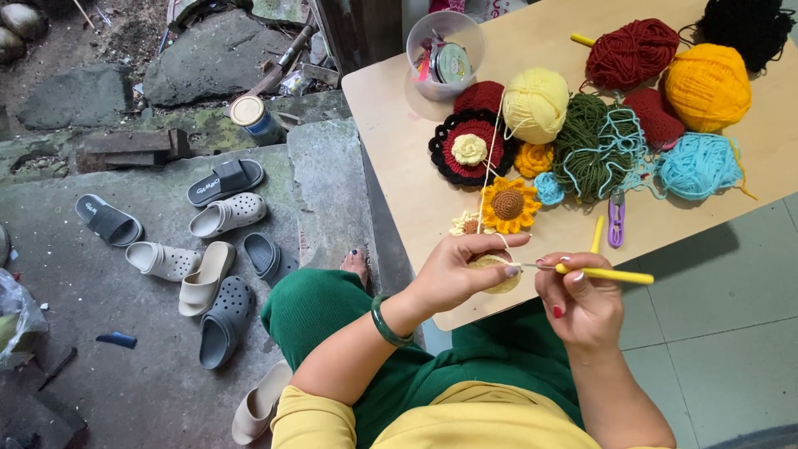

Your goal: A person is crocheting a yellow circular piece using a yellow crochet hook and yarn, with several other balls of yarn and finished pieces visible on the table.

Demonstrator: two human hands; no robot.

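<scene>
My left hand (453, 274) pinches a soft, light pale-yellow crochet piece (497, 273) at its rim, just below the sunflower (508, 204); my right hand (582, 303) closes firmly around the stiff yellow hook (607, 274).

The tabletop (391, 108) is smooth, pale wood. On it, the yarn balls (707, 86) look soft and fuzzy, and the sunflower (509, 204) is knitted wool. Near the sunflower, the hook (605, 274) has a smooth yellow plastic handle. The tub (443, 54) is clear plastic. Beside the tabletop, the stone step (328, 179) looks rough
</scene>
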